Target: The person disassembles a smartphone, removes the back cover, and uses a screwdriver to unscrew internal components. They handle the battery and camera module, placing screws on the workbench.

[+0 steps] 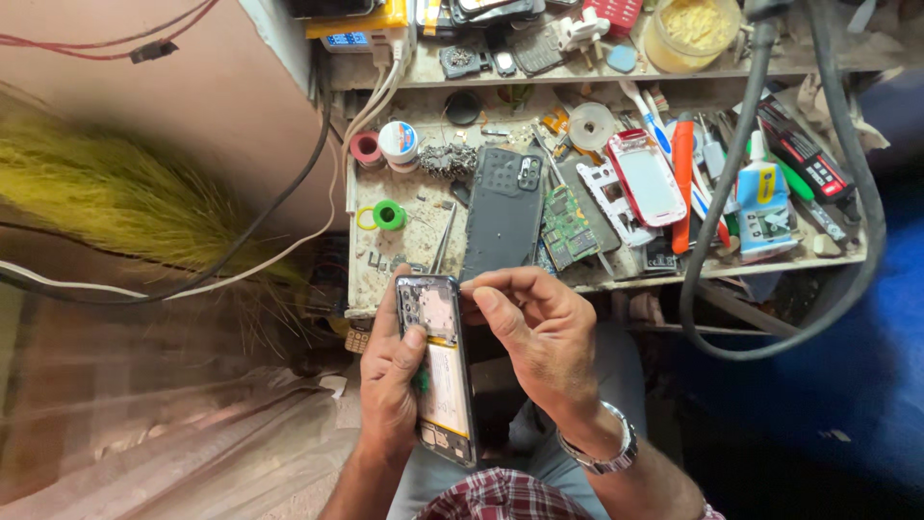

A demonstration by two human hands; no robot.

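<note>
Two hands over the lap, below the front edge of the cluttered, dusty table.

Left hand cradles the opened black smartphone with its back cover off, fingers wrapped behind it, thumb pressed on the left edge near the camera cluster. Pale battery and copper-toned shield exposed.

Right hand sits at the phone's upper right edge, fingers pinched together; whether a small part or tool sits between them cannot be told.

Risks, as judged:
- Phone is held in the air over the knees; a slipped grip could drop it or loose parts to the floor.
- Pressure or prying near the bare battery could dent it.
- Grit on the table could get into the open body.

Packages and labels, left to right:
- Yellow-and-blue flat box, upper shelf, far left.
- Round reel with a white-and-blue label, table's back left; green tape ring before it.
- Removed black back cover, centre.
- Clear round tub of yellowish material, upper shelf.
- White squeeze bottle with a blue-and-yellow label, right side.
</note>
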